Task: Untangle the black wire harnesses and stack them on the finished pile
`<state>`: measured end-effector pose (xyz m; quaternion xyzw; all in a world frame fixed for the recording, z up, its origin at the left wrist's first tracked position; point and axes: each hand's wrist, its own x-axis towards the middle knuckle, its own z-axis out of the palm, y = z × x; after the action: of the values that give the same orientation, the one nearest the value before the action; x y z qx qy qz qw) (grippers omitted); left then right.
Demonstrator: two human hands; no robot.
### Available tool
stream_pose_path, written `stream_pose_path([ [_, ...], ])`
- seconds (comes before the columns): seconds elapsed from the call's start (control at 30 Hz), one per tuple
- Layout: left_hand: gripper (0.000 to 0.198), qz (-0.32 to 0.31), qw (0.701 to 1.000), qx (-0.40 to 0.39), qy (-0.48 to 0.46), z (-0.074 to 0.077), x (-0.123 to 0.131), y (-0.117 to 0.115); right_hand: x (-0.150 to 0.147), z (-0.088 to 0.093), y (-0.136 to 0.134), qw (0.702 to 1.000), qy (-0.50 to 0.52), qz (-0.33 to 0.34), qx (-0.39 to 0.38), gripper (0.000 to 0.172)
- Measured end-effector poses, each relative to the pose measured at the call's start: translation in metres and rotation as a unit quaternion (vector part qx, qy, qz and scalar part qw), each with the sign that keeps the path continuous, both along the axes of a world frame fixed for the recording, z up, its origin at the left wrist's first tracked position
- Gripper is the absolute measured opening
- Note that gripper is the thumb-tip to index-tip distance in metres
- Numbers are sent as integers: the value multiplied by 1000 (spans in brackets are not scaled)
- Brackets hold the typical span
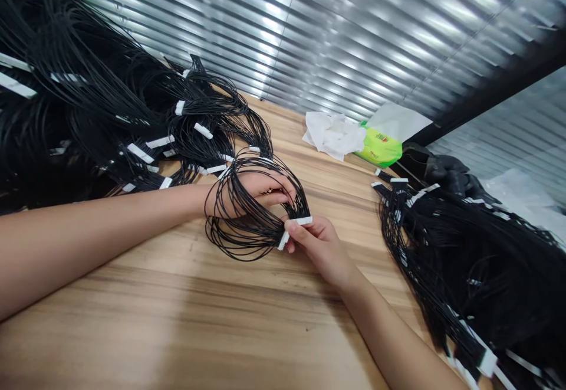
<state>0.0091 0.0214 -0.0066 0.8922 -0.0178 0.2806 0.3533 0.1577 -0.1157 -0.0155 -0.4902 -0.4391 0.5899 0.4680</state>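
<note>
Hands (pixel 247 195) (pixel 321 245), looped black wire bundle (pixel 247 230)

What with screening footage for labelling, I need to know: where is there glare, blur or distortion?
Head view: bright glare bands on the ribbed metal wall; wide-angle stretch towards the edges; the left hand, right hand and wire loop they grip are sharp; the black wire piles lose detail in darkness; soft shadows on the table.
</note>
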Motion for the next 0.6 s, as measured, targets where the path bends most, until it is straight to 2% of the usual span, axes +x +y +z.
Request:
stream_pose_path([
  [0.2,20,-15,996,-85,11,5,-2,-4,0,3,-2,999,-49,12,11,37],
  [0.6,17,2,995,-102,11,3,-2,-3,-5,4,-2,998,-58,-18,14,37],
])
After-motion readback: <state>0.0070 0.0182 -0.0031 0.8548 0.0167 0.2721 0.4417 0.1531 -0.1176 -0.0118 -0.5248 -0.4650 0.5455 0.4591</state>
